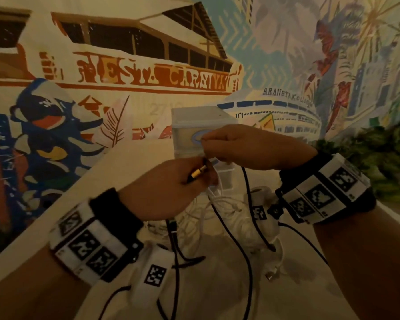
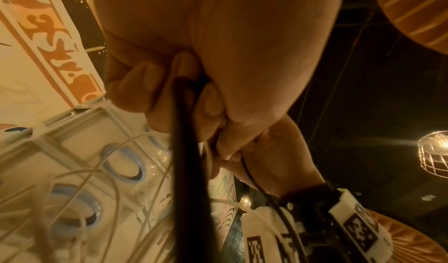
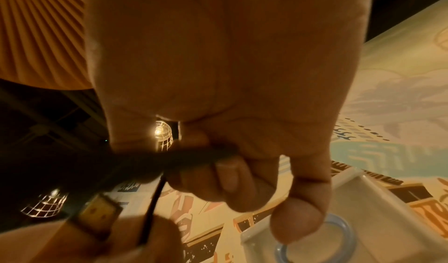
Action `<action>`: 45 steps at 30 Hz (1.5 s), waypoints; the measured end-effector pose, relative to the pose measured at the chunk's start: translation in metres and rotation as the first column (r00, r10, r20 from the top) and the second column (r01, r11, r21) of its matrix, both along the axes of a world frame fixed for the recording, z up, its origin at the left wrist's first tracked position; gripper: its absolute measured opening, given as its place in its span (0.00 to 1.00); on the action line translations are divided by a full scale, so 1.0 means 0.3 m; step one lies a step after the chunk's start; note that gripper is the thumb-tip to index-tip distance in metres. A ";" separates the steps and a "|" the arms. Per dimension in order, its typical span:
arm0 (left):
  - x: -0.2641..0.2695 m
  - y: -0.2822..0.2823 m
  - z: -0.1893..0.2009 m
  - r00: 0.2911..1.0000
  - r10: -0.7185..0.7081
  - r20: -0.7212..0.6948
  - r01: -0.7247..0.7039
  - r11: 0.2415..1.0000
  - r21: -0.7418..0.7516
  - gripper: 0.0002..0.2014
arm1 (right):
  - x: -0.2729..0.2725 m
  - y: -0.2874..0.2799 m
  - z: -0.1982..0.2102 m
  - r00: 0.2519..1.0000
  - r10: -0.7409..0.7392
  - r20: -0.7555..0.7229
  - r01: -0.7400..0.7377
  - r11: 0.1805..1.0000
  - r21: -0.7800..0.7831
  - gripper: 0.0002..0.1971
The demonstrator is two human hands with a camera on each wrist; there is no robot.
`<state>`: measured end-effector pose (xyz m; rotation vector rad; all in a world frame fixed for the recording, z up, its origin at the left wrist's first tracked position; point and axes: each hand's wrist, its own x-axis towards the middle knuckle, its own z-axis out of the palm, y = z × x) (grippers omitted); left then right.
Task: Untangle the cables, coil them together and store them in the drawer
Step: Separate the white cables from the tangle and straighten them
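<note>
Head view: left hand (image 1: 164, 188) pinches a black cable (image 1: 238, 248) just behind its gold plug (image 1: 198, 173). Right hand (image 1: 247, 146) pinches the same black cable close by, fingertips nearly touching the left. White cables (image 1: 217, 206) lie tangled on the bench (image 1: 129, 162) beneath. Drawer unit (image 1: 194, 125) stands at the far side, drawers closed.

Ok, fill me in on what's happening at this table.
A person is untangling cables. The left hand grips a black cable near its gold plug, while the right hand pinches a cable just above it. A mess of white cables and black ones lies on the table below. The small drawer unit stands behind the hands. Nothing is coiled yet.
</note>
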<state>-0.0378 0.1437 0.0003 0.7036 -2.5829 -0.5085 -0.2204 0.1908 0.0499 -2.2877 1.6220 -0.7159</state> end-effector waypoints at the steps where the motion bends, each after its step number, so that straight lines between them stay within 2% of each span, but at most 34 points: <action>1: -0.004 -0.005 -0.011 1.000 -0.004 0.005 0.004 1.000 0.002 0.12 | -0.009 0.000 0.001 1.000 0.002 0.020 -0.002 1.000 -0.014 0.18; 5: 0.017 -0.034 -0.049 0.998 0.066 0.021 -0.065 0.997 -0.051 0.17 | -0.082 -0.019 0.013 0.995 -0.058 0.078 0.068 0.987 -0.143 0.18; 7: 0.032 -0.044 -0.064 0.993 0.106 0.057 -0.100 0.991 -0.092 0.21 | -0.137 -0.036 0.024 0.982 -0.102 0.158 0.133 0.972 -0.195 0.19; 9: 0.040 -0.046 -0.076 0.989 0.123 0.085 -0.114 0.988 -0.108 0.22 | -0.187 -0.045 0.033 0.945 -0.151 0.291 0.223 0.946 -0.234 0.17; 11: 0.044 -0.049 -0.086 0.985 0.147 0.094 -0.137 0.985 -0.109 0.21 | -0.228 -0.056 0.026 0.924 -0.194 0.329 0.288 0.920 -0.266 0.16; 13: 0.048 -0.054 -0.090 0.981 0.168 0.100 -0.156 0.981 -0.119 0.19 | -0.262 -0.077 0.003 0.937 -0.266 0.226 0.323 0.906 -0.274 0.18; 15: 0.055 -0.055 -0.091 0.980 0.178 0.088 -0.167 0.979 -0.116 0.17 | -0.271 -0.091 -0.020 0.937 -0.350 0.017 0.345 0.914 -0.213 0.15; 17: 0.061 -0.050 -0.091 0.978 0.195 0.075 -0.184 0.974 -0.129 0.16 | -0.270 -0.105 -0.041 0.905 -0.384 -0.181 0.366 0.922 -0.125 0.09; 18: 0.062 -0.047 -0.093 0.976 0.204 0.070 -0.193 0.971 -0.143 0.16 | -0.262 -0.105 -0.046 0.889 -0.386 -0.245 0.373 0.922 -0.100 0.12; 20: 0.060 -0.042 -0.098 0.975 0.214 0.062 -0.200 0.963 -0.179 0.15 | -0.233 -0.100 -0.047 0.914 -0.327 -0.241 0.303 0.944 -0.130 0.21; 21: 0.059 -0.038 -0.099 0.974 0.218 0.056 -0.203 0.959 -0.197 0.15 | -0.208 -0.093 -0.044 0.947 -0.248 -0.203 0.213 0.960 -0.181 0.23; 22: 0.058 -0.035 -0.099 0.974 0.223 0.050 -0.207 0.955 -0.214 0.16 | -0.173 -0.081 -0.039 0.978 -0.138 -0.158 0.099 0.968 -0.232 0.24; 24: 0.059 -0.030 -0.102 0.974 0.223 0.039 -0.207 0.946 -0.249 0.16 | -0.099 -0.063 -0.039 0.993 0.041 -0.107 -0.068 0.961 -0.269 0.22; 27: 0.060 -0.020 -0.101 0.975 0.220 0.028 -0.203 0.936 -0.286 0.11 | -0.012 -0.065 -0.071 0.971 0.086 -0.224 -0.124 0.979 -0.161 0.10; 28: 0.060 -0.019 -0.102 0.973 0.230 0.034 -0.210 0.932 -0.297 0.11 | 0.000 -0.068 -0.086 0.958 0.090 -0.272 -0.123 0.986 -0.109 0.11; 29: 0.060 -0.020 -0.102 0.970 0.240 0.033 -0.219 0.927 -0.304 0.12 | 0.002 -0.074 -0.100 0.951 0.095 -0.296 -0.123 0.990 -0.076 0.15; 30: 0.060 -0.021 -0.102 0.969 0.246 0.025 -0.226 0.923 -0.312 0.13 | -0.001 -0.076 -0.106 0.953 0.101 -0.287 -0.124 0.990 -0.062 0.20; 32: 0.062 -0.020 -0.101 0.971 0.241 -0.009 -0.230 0.916 -0.327 0.14 | -0.019 -0.075 -0.100 0.964 0.095 -0.250 -0.122 0.988 -0.095 0.23; 35: 0.064 -0.013 -0.102 0.973 0.223 -0.060 -0.230 0.917 -0.326 0.14 | -0.042 -0.057 -0.066 0.978 0.040 -0.205 -0.085 0.973 -0.216 0.19; 38: 0.065 -0.013 -0.107 0.968 0.248 -0.044 -0.249 0.923 -0.294 0.13 | -0.072 -0.041 -0.031 0.992 -0.024 -0.121 -0.018 0.942 -0.334 0.18; 41: 0.071 -0.027 -0.111 0.963 0.269 0.014 -0.258 0.937 -0.235 0.13 | -0.130 -0.032 -0.003 0.993 -0.106 -0.060 0.069 0.896 -0.439 0.19; 45: 0.072 -0.030 -0.113 0.960 0.271 0.066 -0.252 0.945 -0.209 0.14 | -0.215 -0.022 0.021 0.957 -0.287 0.046 0.271 0.823 -0.498 0.20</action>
